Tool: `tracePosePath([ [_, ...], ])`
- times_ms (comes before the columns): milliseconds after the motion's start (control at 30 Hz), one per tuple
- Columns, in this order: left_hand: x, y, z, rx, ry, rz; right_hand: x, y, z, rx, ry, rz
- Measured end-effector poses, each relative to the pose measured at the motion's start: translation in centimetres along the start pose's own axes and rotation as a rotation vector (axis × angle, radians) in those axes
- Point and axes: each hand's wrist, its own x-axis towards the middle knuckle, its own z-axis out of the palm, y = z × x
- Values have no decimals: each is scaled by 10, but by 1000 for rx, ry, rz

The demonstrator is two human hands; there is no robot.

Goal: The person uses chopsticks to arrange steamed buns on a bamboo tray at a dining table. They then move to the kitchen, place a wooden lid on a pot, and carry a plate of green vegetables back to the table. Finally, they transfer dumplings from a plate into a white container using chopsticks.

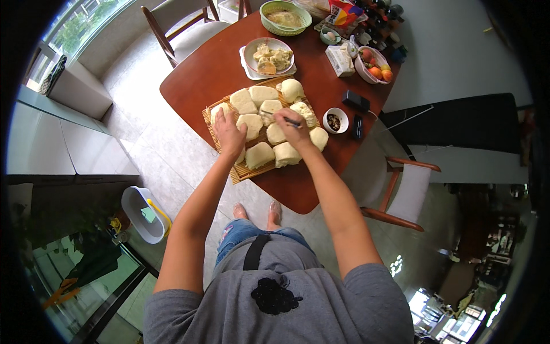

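On a bamboo mat lie several pale steamed buns, some smooth and blocky, others rounder with rough tops. My right hand grips a slim dark stick-like tool; its thin end reaches a bun in the middle of the mat. Whether that tool is a pen, a brush or a chopstick is unclear. My left hand lies palm down with fingers apart at the mat's left side, over or against the buns there. Part of the buns beneath both hands is hidden.
Behind the mat stands a plate of food pieces on a white tray. A small bowl with dark contents, a black box-shaped device, a tissue pack, a fruit basket and a green colander share the wooden table.
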Motion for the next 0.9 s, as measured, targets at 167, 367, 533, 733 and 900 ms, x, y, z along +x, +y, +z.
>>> tracePosePath([
  [167, 9, -42, -20, -12, 111, -32, 4, -7, -26, -24, 24, 3],
  [367, 10, -80, -20, -149, -19, -214, 24, -31, 10, -172, 87, 34],
  [533, 7, -79, -21, -555, -134, -399, 34, -26, 37, -133, 72, 133],
  [733, 3, -76, -20, -1052, -256, -483, 25, -22, 36, 157, -2, 127],
  [900, 3, -69, -24, -1033, -308, -502, 22, -4, 16, 456, 89, 251],
])
